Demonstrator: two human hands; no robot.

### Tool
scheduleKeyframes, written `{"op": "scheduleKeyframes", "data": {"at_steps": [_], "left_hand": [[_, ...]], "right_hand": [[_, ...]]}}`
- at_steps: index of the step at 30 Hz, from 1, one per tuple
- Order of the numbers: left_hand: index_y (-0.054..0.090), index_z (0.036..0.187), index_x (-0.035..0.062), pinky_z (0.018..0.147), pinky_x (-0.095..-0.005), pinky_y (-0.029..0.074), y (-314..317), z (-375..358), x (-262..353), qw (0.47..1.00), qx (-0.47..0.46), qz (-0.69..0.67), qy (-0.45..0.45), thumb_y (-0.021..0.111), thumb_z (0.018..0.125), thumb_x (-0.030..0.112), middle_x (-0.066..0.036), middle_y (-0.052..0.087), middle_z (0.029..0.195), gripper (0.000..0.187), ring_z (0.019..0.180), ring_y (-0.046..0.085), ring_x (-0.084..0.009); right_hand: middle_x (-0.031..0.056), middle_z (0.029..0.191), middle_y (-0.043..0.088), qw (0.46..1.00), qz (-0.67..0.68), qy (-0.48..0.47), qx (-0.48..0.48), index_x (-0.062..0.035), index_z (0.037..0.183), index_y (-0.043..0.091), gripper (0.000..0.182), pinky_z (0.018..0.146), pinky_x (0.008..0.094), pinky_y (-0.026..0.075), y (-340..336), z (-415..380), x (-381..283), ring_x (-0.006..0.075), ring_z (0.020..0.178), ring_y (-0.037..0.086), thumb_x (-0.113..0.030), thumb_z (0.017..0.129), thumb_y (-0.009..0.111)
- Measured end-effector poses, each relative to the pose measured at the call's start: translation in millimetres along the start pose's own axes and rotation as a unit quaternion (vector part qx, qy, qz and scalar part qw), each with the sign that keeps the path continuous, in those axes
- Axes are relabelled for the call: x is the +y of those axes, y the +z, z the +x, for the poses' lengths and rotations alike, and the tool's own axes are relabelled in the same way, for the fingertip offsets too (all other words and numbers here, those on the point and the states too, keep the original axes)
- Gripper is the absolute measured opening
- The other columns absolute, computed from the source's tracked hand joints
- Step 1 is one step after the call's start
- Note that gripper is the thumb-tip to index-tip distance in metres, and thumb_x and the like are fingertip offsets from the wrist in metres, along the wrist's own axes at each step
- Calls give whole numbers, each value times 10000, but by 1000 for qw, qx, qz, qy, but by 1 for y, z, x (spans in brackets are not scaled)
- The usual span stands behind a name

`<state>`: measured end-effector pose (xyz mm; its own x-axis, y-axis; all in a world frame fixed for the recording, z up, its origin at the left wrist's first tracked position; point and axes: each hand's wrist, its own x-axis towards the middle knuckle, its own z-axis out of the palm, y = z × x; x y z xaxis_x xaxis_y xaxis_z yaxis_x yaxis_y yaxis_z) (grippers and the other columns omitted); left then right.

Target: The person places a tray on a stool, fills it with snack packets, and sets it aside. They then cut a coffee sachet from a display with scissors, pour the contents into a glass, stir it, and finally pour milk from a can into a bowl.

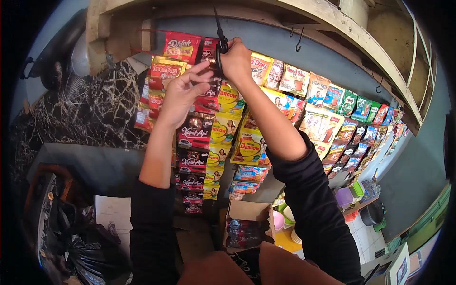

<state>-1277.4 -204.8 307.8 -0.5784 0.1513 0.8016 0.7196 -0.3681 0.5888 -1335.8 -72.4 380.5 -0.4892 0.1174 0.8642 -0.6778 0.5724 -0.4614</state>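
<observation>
Raised at the top middle, my right hand (pixel 235 61) is closed around a pair of black-handled scissors (pixel 221 43), their blades pointing up toward the wooden shelf. My left hand (pixel 184 92) is lifted just below and to the left, fingers spread and nothing gripped in them. Its fingertips overlap the upper part of a hanging strip of dark Kapal Api coffee sachets (pixel 195 127). A red drink sachet (pixel 182 46) and red-and-gold Good Day sachets (pixel 164 71) hang left of that strip. Yellow Dancow sachets (pixel 222 133) hang to its right. My right hand hides part of the row behind it.
A wooden shelf (pixel 323 18) with hooks (pixel 299 42) runs overhead. More sachet strips (pixel 365 137) line the wall to the right. Below stands an open cardboard box (pixel 249 211) with dark packets inside. Black plastic bags (pixel 92 249) lie at the lower left.
</observation>
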Motion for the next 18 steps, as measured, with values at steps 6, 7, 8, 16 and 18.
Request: {"op": "scheduleKeyframes", "data": {"at_steps": [6,7,8,16,18], "left_hand": [[529,784,20,942,-434,431,-14,-65,14,998,53,33,33,550,817,-34,-210,293,1384,66,1251,342,-380],[531,787,18,942,-442,429,-15,-81,15,994,78,63,41,547,812,-42,-208,298,1382,66,1252,341,-381],[537,768,4,943,-458,422,-14,-98,15,990,115,77,32,550,798,-55,-209,315,1372,67,1247,352,-376],[586,740,-4,906,-419,456,46,-247,5,951,280,110,-69,572,709,-123,-187,408,1297,124,1177,447,-337],[588,733,-6,903,-407,460,74,-283,-2,932,327,115,-108,571,707,-127,-183,417,1287,125,1166,458,-328]], "right_hand": [[246,813,617,998,-16,-14,-58,45,911,559,375,755,395,478,-3,-18,4,380,826,604,-190,647,683],[238,795,620,999,8,-9,-34,37,899,569,343,749,395,478,-3,-22,7,381,814,606,-172,650,676],[230,781,623,999,18,-6,-31,30,887,575,331,733,397,477,-3,-20,13,377,802,609,-176,651,685],[105,712,655,970,-144,-197,13,-20,866,630,189,596,348,466,-86,-35,68,229,660,634,-117,705,653],[42,605,572,949,-223,-150,-165,-58,794,625,293,400,276,368,-121,-61,58,104,445,503,-346,824,582]]}}
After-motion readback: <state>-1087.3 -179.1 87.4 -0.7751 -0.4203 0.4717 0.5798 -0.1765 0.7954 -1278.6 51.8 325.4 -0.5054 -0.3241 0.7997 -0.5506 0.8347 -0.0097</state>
